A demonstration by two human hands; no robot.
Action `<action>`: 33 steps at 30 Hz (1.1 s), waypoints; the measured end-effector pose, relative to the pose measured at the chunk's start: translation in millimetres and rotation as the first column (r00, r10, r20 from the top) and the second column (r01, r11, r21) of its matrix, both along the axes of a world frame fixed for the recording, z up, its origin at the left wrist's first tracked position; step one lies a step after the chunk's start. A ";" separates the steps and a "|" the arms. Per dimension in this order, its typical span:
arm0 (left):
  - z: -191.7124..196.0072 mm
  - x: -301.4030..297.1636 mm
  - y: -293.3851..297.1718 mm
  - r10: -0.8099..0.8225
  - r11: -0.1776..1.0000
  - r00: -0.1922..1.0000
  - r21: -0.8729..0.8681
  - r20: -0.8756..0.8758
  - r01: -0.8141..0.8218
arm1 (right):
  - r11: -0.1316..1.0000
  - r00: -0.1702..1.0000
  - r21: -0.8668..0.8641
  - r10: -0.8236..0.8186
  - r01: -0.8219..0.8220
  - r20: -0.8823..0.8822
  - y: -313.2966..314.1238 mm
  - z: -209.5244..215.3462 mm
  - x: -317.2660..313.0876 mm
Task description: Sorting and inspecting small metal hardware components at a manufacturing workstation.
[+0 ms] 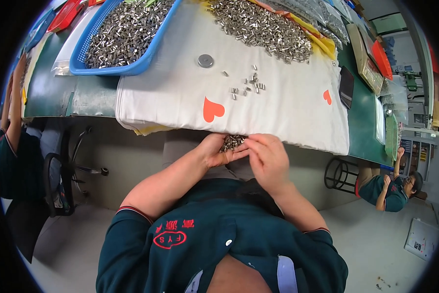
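Note:
Just off the cloth's near edge, my left hand (214, 153) is cupped palm up around a handful of small metal cylinders (232, 142). My right hand (271, 161) meets its fingertips from the right, thumb and fingers pinched together. Whatever sits in that pinch is too small or hidden to tell. On the white cloth (170, 97) beyond my hands lies a loose scatter of the same cylinders (245, 89). A large heap of cylinders (263, 30) spreads at the far side. A round metal disc (206, 61) rests left of the scatter.
A blue plastic basket (102, 72) full of cylinders stands at the far left. Along the right edge are a dark phone-like slab (346, 87) and a red tray (382, 59). One person (393, 190) sits at the right, another (19, 161) at the left beside a black chair (58, 185).

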State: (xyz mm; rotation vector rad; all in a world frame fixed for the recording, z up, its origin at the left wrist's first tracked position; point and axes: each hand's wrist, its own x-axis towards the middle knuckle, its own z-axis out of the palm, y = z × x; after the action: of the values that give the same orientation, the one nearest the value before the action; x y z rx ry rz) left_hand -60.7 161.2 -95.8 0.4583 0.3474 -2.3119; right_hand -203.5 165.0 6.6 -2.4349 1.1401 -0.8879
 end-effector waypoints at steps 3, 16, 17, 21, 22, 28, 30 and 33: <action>5.2 10.4 9.0 -0.064 0.996 0.995 0.073 0.080 0.059 | 0.998 0.997 0.004 -0.070 0.070 0.037 -14.2 11.4 -8.8; 153.0 128.2 -57.7 0.526 0.788 0.848 -0.339 -0.067 -0.515 | 0.967 0.968 -0.093 -0.227 0.237 0.112 -46.4 22.3 -26.8; 161.4 147.1 -72.8 0.588 0.725 0.806 -0.401 -0.065 -0.560 | 0.968 0.968 -0.096 -0.220 0.232 0.119 -46.0 23.1 -26.8; 160.5 203.9 -128.3 0.756 0.632 0.463 -0.701 0.463 -0.330 | 0.968 0.964 -0.059 -0.236 0.244 0.123 -45.7 21.5 -27.5; 158.3 210.5 -140.1 0.731 0.678 0.258 -0.712 0.631 -0.180 | 0.965 0.959 -0.036 -0.254 0.260 0.127 -46.6 21.9 -28.8; 153.8 222.2 -167.1 0.594 0.767 0.111 -0.602 0.797 0.221 | 0.954 0.952 -0.036 -0.294 0.298 0.086 -47.6 21.6 -37.5; 154.5 222.4 -168.8 0.580 0.741 0.071 -0.562 0.811 0.366 | 0.952 0.949 -0.042 -0.300 0.305 0.097 -52.1 20.8 -38.2; 150.6 226.2 -162.2 0.583 0.711 -0.070 -0.466 0.810 0.527 | 0.959 0.952 0.007 -0.282 0.283 0.115 -59.7 22.5 -34.7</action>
State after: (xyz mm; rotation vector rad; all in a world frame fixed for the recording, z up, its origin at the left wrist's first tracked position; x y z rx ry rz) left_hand 165.5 -1.0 54.7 1.5594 -1.3463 -1.0692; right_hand -238.2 105.2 29.0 -2.2274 1.4676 -1.1033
